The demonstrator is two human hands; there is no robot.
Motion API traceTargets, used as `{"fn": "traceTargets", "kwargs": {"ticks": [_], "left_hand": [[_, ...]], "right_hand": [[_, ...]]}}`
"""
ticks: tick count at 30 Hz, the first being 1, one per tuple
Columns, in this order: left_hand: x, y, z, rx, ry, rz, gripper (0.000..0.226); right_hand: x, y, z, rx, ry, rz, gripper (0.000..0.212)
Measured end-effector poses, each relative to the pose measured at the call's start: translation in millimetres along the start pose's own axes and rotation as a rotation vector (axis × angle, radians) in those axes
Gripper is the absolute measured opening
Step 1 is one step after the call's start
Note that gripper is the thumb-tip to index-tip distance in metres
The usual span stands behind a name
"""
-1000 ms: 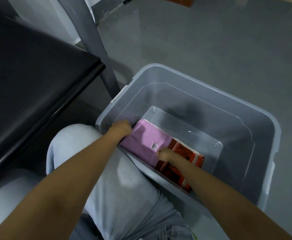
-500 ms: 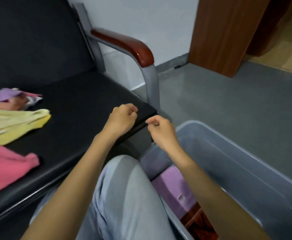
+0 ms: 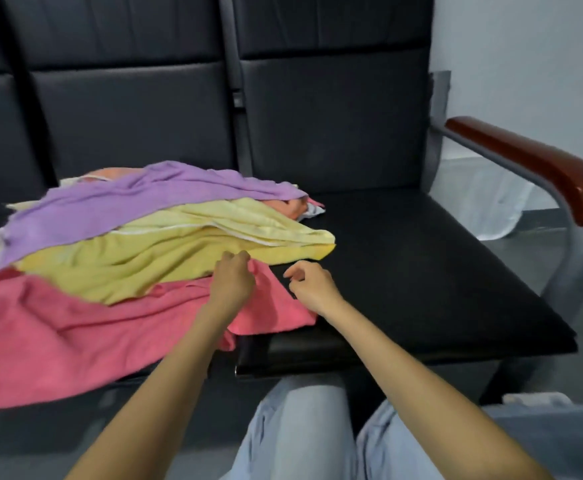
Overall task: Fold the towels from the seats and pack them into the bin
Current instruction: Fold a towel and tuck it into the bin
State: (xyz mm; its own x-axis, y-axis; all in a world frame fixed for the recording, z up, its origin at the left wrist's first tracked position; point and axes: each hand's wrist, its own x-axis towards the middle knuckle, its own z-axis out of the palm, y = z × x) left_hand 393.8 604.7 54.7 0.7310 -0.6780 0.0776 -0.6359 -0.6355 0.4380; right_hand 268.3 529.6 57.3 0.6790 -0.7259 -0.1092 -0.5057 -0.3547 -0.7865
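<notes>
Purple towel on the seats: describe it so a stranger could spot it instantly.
Find the black padded seats. On them lies a heap of loose towels. The purple cloth towel drapes over the heap's top, above the yellow towels and the pink towel.

No words, numbers or signs can be read here. The towels (image 3: 137,261) are plain colours with no print or tag that shows. The black seats (image 3: 407,271) under and beside the towels show no letters or marks.
</notes>
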Motion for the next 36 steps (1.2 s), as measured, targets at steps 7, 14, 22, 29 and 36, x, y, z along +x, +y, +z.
{"fn": "traceTargets", "kwargs": {"ticks": [7,14,22,29,36], "left_hand": [[31,-77,-21,0.115,-0.124,-0.098,0.041],[30,-96,-33,0.078,-0.261,0.037,0.039],[29,-59,-31,0.067,0.022,0.174,0.016],[25,42,-34,-0.209,0.034,0.471,0.020],[28,47,-13,-0.060,-0.193,0.363,0.042]], "right_hand": [[49,-37,46,-0.408,-0.321,-0.192,0.063],[68,-27,39,-0.408,-0.093,-0.126,0.002],[65,-3,-10,-0.418,0.148,0.062,0.053],[57,8,-35,-0.152,-0.110,-0.210,0.028],[51,44,-95,0.177,0.572,0.202,0.024]]}}
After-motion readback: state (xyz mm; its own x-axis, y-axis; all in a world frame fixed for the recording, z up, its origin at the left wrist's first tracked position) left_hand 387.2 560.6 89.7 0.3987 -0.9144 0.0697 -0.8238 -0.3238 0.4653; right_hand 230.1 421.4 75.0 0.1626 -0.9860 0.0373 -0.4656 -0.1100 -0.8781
